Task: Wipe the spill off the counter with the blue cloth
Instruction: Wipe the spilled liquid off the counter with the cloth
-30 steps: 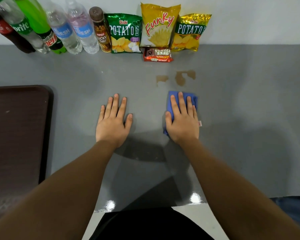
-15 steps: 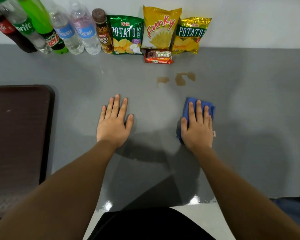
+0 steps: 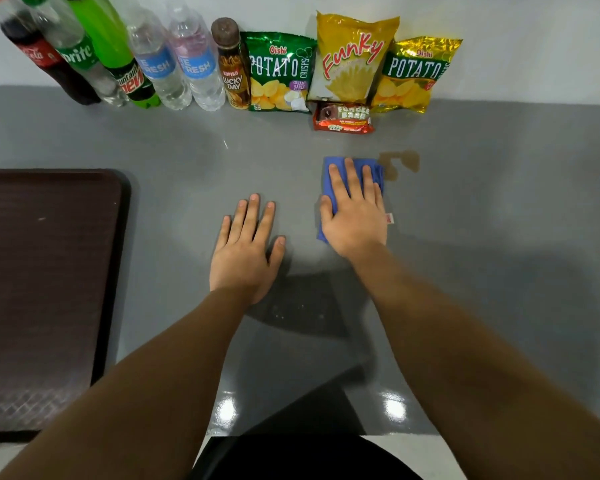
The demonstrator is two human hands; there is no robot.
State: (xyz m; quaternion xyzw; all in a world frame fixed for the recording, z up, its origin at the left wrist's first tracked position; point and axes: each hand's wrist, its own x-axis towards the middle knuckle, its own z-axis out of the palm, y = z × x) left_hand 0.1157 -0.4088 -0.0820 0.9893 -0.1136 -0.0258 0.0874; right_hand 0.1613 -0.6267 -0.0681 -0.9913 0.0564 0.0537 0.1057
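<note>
The blue cloth [image 3: 331, 168] lies folded flat on the grey desk [image 3: 499, 271], a little right of the middle and nearer the far edge than the near one. Its long axis runs near-to-far, its far short edge pointing toward the snack bags against the wall. The right hand [image 3: 355, 213] presses it down with the palm flat and the fingers stretched out, gripping nothing. The brown spill [image 3: 400, 162] sits just beside the cloth's far right corner and touches it there; that patch is not yet wiped. I judge the wiping step is under way. The next move calls for sliding the cloth right and slightly away, under steady pressure, across the patch. The left hand [image 3: 245, 252] rests flat and empty on the desk nearby.
</note>
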